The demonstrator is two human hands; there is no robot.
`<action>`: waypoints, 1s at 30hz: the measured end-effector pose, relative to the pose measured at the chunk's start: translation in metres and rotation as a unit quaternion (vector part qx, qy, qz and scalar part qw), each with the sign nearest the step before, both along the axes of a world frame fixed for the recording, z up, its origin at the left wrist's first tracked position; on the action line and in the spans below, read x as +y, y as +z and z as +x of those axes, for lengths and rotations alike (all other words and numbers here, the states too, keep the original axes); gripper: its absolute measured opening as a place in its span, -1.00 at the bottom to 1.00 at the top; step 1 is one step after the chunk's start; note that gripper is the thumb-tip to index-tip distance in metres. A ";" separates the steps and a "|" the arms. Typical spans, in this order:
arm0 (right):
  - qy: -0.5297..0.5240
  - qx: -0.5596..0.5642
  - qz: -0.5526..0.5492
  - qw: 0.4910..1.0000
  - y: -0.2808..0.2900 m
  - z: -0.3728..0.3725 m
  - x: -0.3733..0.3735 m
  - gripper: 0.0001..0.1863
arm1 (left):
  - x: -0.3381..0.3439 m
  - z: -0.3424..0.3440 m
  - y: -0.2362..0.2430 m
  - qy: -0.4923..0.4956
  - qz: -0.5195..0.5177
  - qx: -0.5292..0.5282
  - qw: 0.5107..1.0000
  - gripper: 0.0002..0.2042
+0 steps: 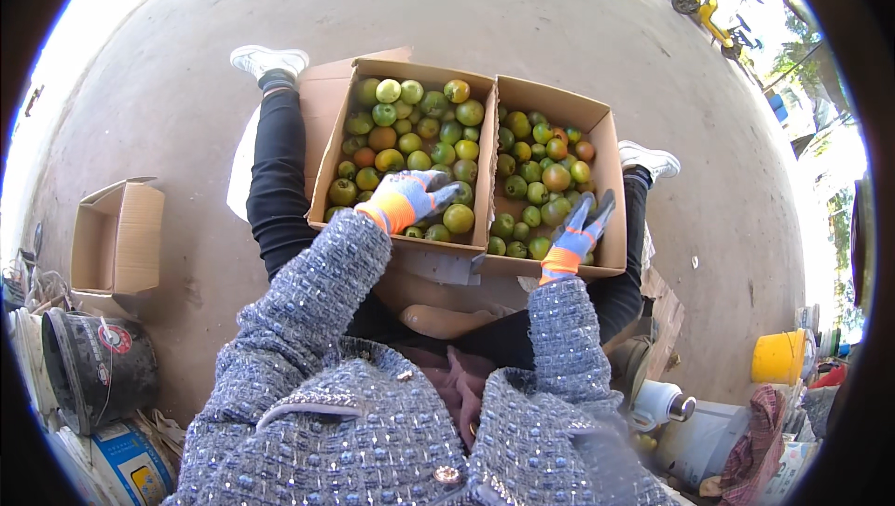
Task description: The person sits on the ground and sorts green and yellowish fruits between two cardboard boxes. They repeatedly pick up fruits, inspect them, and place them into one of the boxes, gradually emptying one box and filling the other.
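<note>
Head view shows round green and orange tomatoes (432, 103) in an open brown cardboard left box (419, 73) and a matching right box (608, 156) just beside it. Left hand (413, 198), gloved in blue and orange, bends over tomatoes; I can't tell if it grips one. Right hand (575, 243), gloved too, looks loose, fingers spread. Both boxes already have lots, colours mixed; how much is left, I can't tell.

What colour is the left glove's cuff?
Mostly orange; the left cuff shows best in the head view.
</note>
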State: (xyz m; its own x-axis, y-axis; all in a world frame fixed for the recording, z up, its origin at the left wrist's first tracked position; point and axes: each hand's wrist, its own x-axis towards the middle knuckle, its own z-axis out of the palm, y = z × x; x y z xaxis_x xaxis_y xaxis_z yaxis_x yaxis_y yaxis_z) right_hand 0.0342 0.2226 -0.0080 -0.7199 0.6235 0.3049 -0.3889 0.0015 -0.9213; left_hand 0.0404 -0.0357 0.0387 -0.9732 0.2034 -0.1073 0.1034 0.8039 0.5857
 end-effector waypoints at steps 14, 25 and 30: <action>0.164 -0.034 0.583 0.795 0.012 -0.063 -0.069 -0.32 | -0.045 -0.117 -0.003 0.215 -0.352 -0.067 0.908 -0.37; 0.308 0.077 0.605 0.730 0.032 -0.081 -0.111 -0.07 | -0.019 -0.074 -0.058 0.062 0.391 0.028 0.918 -0.56; 0.282 0.122 0.545 0.780 0.021 -0.091 -0.093 -0.23 | -0.011 -0.075 -0.055 0.066 0.364 0.103 0.923 -0.75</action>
State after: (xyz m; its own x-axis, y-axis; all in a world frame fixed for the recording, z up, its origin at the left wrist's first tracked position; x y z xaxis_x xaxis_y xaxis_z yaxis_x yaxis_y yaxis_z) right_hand -0.0565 0.1296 0.0133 -0.6235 -0.4971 0.6034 -0.7746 0.4976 -0.3905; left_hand -0.0350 -0.0468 -0.0162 -0.9791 0.0259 0.2015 0.2023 0.2185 0.9546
